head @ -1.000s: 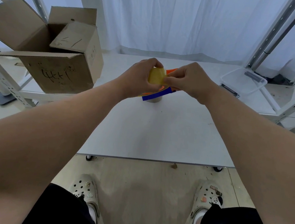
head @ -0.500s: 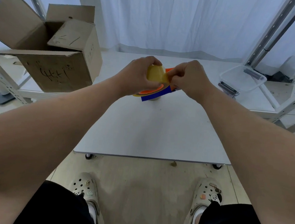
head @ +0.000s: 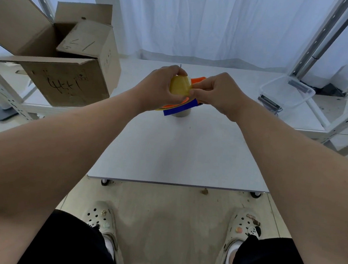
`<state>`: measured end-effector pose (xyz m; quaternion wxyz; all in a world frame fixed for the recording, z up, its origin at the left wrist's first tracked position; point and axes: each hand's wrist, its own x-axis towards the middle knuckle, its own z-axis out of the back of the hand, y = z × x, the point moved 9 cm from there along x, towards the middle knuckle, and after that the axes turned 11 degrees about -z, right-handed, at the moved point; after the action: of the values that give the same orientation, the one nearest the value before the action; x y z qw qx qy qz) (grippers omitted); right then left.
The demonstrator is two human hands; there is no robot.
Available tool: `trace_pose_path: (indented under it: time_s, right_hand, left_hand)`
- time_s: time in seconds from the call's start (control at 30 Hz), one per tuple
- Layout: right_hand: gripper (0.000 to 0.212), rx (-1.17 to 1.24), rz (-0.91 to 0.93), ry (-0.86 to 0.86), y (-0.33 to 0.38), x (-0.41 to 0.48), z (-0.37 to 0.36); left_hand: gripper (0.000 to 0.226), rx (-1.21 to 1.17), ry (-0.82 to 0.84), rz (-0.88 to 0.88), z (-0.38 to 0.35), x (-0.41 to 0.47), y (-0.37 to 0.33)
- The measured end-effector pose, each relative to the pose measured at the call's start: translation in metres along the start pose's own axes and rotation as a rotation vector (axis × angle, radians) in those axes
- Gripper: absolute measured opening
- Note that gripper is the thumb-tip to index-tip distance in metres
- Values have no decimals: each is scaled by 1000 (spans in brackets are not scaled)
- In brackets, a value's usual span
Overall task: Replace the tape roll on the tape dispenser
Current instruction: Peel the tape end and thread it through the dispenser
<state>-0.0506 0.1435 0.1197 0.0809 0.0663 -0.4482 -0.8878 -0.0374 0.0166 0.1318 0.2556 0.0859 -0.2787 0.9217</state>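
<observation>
Above the far middle of the white table [head: 177,153] I hold a yellow tape roll [head: 179,86] mounted in an orange and blue tape dispenser [head: 181,108]. My left hand [head: 159,89] wraps around the roll and the dispenser from the left. My right hand [head: 218,91] pinches at the roll's right edge, thumb and forefinger pressed together on the tape end; the dispenser's handle is hidden behind it. A pale used tape roll [head: 180,113] stands on the table just under the dispenser.
An open cardboard box [head: 69,75] sits on a rack at the left. A clear plastic tub [head: 286,92] with a dark tool beside it lies at the right. Metal rack posts flank both sides; a white curtain hangs behind.
Both hands stay together on the roll; the dispenser has tilted slightly and my right fingers have shifted along the roll's edge. Otherwise nothing moved.
</observation>
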Motion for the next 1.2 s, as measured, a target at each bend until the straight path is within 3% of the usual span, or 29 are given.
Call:
trace_pose_path:
  time_s: [0.13, 0.57, 0.77, 0.93, 1.2]
  right_hand:
    - [19, -58, 33, -106, 3, 3, 3]
    - [18, -14, -5, -67, 3, 4, 0]
    - [23, -89, 15, -182, 5, 5, 4]
    - [29, 10, -45, -74, -2, 3, -4]
    - [22, 22, -63, -99, 0, 1, -1]
  left_hand:
    - [61, 2, 5, 12, 1, -1, 0]
    - [60, 16, -1, -9, 0, -2, -3]
    - [60, 16, -14, -7, 3, -3, -4]
    - [59, 23, 2, -19, 2, -4, -4]
    - [61, 47, 8, -33, 1, -3, -6]
